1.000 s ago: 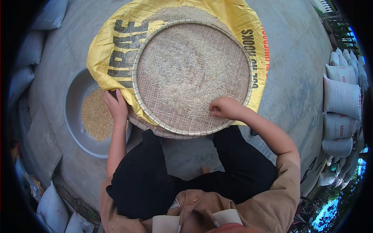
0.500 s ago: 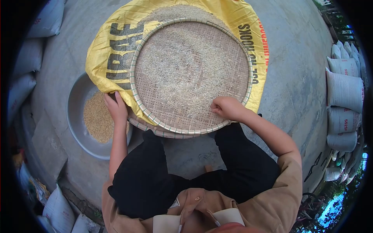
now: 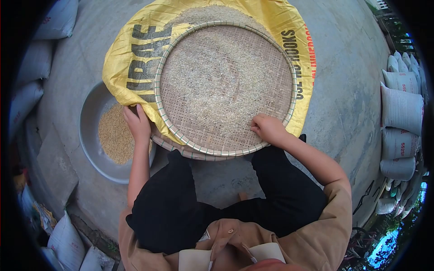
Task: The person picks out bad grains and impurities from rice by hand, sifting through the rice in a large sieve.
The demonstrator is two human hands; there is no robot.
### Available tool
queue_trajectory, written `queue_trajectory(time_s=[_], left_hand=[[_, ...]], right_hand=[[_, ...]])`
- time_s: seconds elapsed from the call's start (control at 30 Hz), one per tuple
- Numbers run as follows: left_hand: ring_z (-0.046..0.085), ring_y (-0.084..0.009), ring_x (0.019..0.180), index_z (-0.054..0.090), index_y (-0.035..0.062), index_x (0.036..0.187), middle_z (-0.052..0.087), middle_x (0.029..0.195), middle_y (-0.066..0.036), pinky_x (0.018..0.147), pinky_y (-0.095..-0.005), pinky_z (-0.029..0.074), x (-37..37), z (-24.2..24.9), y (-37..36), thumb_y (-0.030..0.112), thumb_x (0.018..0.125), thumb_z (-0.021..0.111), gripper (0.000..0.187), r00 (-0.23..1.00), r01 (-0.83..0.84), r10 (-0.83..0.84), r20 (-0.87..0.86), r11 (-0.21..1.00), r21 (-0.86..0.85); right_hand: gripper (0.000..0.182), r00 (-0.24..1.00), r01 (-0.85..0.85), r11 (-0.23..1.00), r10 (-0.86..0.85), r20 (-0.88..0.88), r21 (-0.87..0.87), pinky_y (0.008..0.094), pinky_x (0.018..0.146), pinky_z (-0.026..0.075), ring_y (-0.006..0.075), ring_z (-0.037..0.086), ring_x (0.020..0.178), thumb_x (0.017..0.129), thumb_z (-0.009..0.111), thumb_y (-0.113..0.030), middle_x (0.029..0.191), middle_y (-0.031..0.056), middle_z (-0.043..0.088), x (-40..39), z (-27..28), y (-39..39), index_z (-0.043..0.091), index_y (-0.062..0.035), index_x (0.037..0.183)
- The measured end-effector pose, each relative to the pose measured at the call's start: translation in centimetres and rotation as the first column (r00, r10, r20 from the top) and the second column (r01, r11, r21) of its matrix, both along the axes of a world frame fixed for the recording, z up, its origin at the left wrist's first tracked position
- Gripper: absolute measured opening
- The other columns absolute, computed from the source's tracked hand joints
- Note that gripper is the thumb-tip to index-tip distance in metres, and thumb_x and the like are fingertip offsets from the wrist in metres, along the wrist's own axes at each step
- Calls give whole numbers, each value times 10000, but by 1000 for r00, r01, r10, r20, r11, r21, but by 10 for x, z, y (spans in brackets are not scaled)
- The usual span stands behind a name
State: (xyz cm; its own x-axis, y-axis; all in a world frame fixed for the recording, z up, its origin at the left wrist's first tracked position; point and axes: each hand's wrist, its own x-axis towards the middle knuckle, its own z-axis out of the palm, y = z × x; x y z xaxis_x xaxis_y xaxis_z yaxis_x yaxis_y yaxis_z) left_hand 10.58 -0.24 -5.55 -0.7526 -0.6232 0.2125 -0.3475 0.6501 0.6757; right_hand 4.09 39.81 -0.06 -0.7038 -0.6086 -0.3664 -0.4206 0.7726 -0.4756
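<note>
A round woven bamboo tray [image 3: 178, 118] with a thin layer of pale grains [image 3: 221, 81] lies in front of me. Its front rim rests over a second woven tray [image 3: 199, 156], mostly hidden below. Under both spreads a yellow printed sack [image 3: 118, 74]. My left hand [image 3: 138, 125] is closed on the sack's near left edge, beside the tray and above a metal basin. Over the tray's near right part is my right hand [image 3: 270, 129], its fingers curled together in a pinch; whatever they hold is too small or hidden to make out.
The grey metal basin [image 3: 86, 135] at left holds golden brown grain [image 3: 115, 137]. More pale grain [image 3: 212, 14] lies on the sack beyond the tray. Stacked white sacks [image 3: 401, 108] stand at right, others [image 3: 56, 20] at left. My knees in black trousers flank the tray's near side.
The whole view has shifted slightly. Both hands keep nearly the same places and the same closed shapes, and the tray looks unchanged.
</note>
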Motion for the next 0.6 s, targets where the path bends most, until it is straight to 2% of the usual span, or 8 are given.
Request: queue_trajectory(time_s=[0.07,0.13,0.17,0.23,0.37,0.53,0.6], left_hand=[[398,-402,1155,355,-67,1256,409,1238,-267,984,-438,309,1,0,-1,298,927,465,503,1000,-1,1,-1,1000,-6],[389,-402,1167,349,-67,1264,406,1247,-268,990,-439,303,0,0,-1,304,927,465,514,1000,6,-6,2,1000,1],[389,-402,1167,349,-67,1264,406,1247,-268,990,-439,303,0,0,-1,304,927,465,514,1000,6,-6,3,1000,2],[380,-404,1179,343,-68,1272,395,1262,-271,997,-439,298,1,-2,-3,310,928,465,525,1000,6,-6,15,1000,7],[377,-407,1184,342,-69,1274,383,1274,-274,1001,-437,296,2,-4,-4,314,928,464,530,1000,8,-8,8,1000,-11],[380,-416,1174,340,-75,1274,396,1259,-279,995,-438,300,1,-7,-4,313,928,465,535,1000,-9,9,3,1000,-26],[382,-417,1169,338,-77,1277,397,1255,-282,993,-440,300,1,-4,-5,314,927,465,539,1000,-4,4,23,1000,-5]], right_hand=[[108,999,34,999,-34,8,-5,392,665,478,286,601,772,790,619,-170,826,85,588,3,-2,-1,569,-80,819],[100,995,-8,999,13,-101,47,401,653,484,290,606,754,796,597,-166,813,98,583,6,-3,-3,566,-72,817],[100,995,-8,999,12,-101,47,401,653,484,290,606,754,796,597,-166,813,98,583,7,-5,-4,566,-72,817],[100,979,-72,991,91,-181,109,420,586,503,312,624,704,808,528,-134,810,123,589,9,-6,-6,557,-38,821],[101,971,-119,979,149,-187,167,420,569,507,315,627,697,806,500,-106,797,134,588,8,-6,-9,556,-23,823],[99,991,-102,984,113,-70,147,416,642,503,318,622,747,787,515,-94,794,148,606,-16,3,-23,575,-19,814],[93,972,-125,992,129,196,-31,394,674,490,307,615,767,795,544,-110,785,144,615,-37,51,-76,578,-25,809]])
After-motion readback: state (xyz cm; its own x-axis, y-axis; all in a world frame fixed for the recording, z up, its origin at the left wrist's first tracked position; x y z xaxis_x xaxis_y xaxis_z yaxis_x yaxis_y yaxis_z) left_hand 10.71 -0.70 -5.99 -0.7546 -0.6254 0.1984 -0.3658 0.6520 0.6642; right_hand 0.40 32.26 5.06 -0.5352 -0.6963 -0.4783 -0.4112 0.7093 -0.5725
